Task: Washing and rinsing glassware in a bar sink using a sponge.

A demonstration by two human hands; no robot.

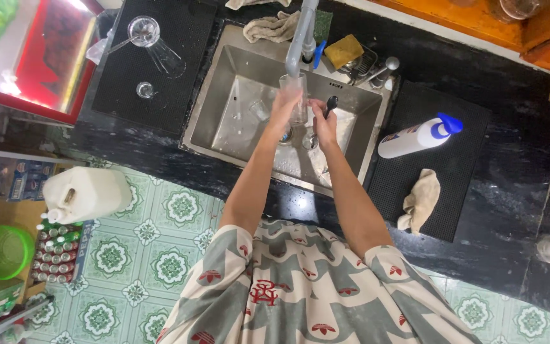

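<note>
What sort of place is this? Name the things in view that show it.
Probably a drinks counter's washing-up area: a steel sink with a tap, upturned glasses on a drying mat, and crated bottles on the floor.

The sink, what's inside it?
In the sink, the left hand holds a clear glass and the right hand a spoon. Arms hide the drain.

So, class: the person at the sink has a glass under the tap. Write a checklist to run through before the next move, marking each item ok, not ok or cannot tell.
1. Left hand grips glass: ok.
2. Glass sits under tap: ok.
3. Water running: cannot tell.
4. Right hand holds spoon: ok.
5. Glass is over sink, not counter: ok.
6. Soap bottle upright: not ok, it lies on its side.
</note>
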